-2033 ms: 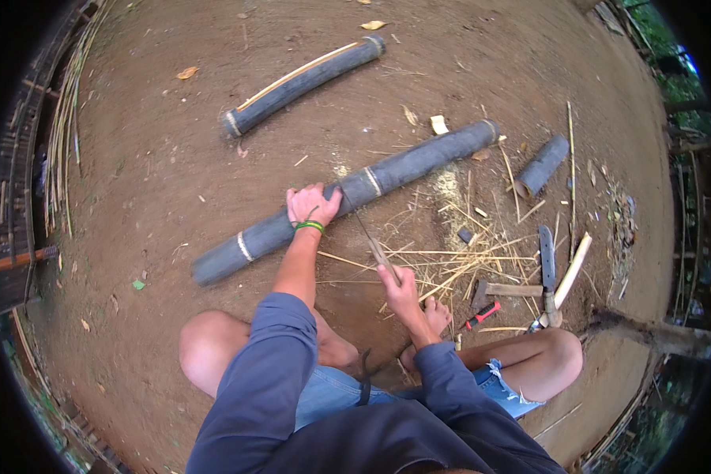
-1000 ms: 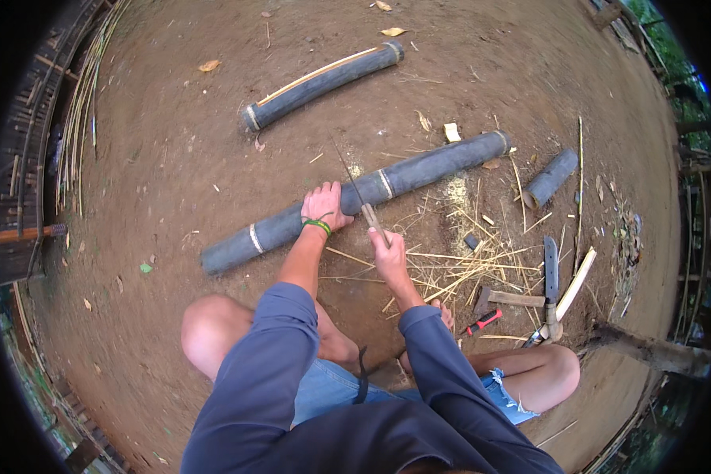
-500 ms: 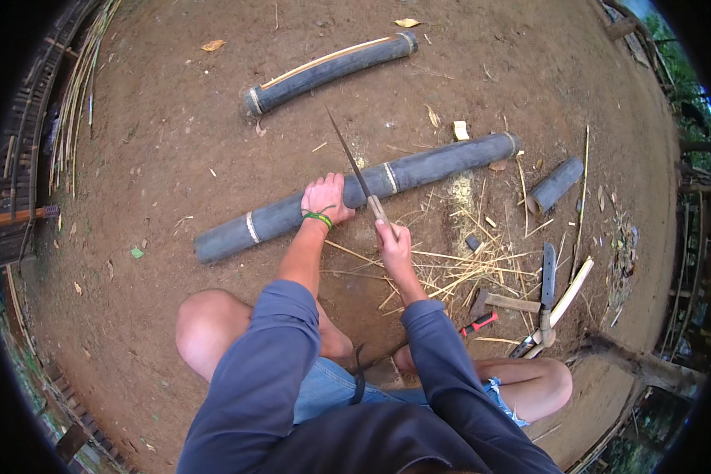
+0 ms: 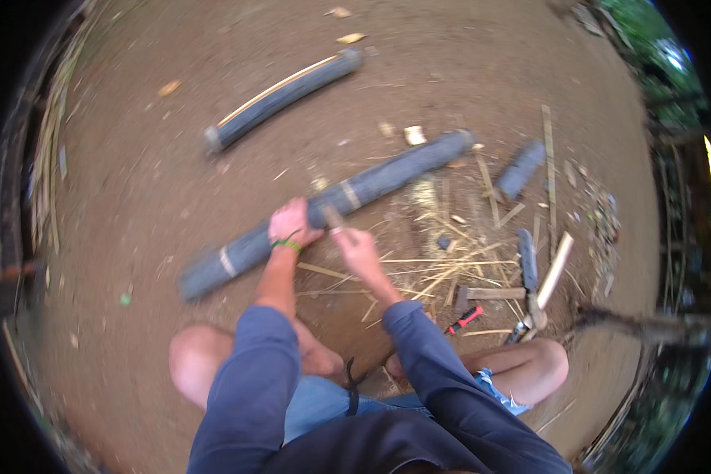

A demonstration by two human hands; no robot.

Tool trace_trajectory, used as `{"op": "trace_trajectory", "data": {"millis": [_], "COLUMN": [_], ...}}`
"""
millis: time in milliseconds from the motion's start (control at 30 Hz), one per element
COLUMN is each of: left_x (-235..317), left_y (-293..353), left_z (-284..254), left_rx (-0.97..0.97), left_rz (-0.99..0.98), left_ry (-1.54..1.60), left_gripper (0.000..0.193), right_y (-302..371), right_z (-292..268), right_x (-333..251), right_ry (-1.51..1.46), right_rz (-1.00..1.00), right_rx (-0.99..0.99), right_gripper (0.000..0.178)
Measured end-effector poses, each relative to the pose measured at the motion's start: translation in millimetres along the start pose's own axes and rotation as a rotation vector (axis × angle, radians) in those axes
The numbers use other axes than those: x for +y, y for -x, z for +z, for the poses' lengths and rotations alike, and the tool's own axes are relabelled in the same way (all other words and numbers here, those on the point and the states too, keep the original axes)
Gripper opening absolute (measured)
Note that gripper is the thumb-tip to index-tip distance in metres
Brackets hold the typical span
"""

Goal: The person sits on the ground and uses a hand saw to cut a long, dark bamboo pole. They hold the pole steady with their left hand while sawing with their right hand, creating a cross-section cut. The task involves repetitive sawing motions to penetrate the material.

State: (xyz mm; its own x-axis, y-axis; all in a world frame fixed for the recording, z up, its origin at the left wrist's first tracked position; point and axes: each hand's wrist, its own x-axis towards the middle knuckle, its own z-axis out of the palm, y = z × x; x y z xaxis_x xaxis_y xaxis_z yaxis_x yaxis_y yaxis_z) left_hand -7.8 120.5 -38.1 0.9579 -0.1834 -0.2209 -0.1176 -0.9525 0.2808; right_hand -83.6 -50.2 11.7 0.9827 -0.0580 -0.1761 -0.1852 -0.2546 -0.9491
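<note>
The left hand (image 4: 291, 223) clasps the dark bamboo pole (image 4: 403, 171) on the dirt ground (image 4: 466, 79) while the right hand (image 4: 359, 254) grips a wooden-handled saw (image 4: 333, 217); the pole appears unsevered, its cut incomplete.

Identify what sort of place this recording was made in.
Probably a rustic outdoor or open-sided work spot: bare dirt ground, a long dark bamboo pole lying among scattered pale strips, and green foliage at the upper right edge.
</note>
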Motion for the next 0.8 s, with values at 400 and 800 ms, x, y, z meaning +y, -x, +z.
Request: {"op": "trace_trajectory", "data": {"millis": [400, 800], "left_x": [4, 6], "left_y": [7, -1], "left_z": [8, -1], "left_rx": [0.056, -0.020], "left_rz": [-0.006, -0.048], "left_ry": [-0.020, 0.012], "left_gripper": [0.082, 0.078], "right_y": [94, 56], "right_z": [-51, -55], "right_x": [-68, -128], "right_ry": [-0.093, -0.179], "right_rz": [0.037, -0.003], "right_rx": [-0.120, -0.140], "right_gripper": [0.037, 0.042]}}
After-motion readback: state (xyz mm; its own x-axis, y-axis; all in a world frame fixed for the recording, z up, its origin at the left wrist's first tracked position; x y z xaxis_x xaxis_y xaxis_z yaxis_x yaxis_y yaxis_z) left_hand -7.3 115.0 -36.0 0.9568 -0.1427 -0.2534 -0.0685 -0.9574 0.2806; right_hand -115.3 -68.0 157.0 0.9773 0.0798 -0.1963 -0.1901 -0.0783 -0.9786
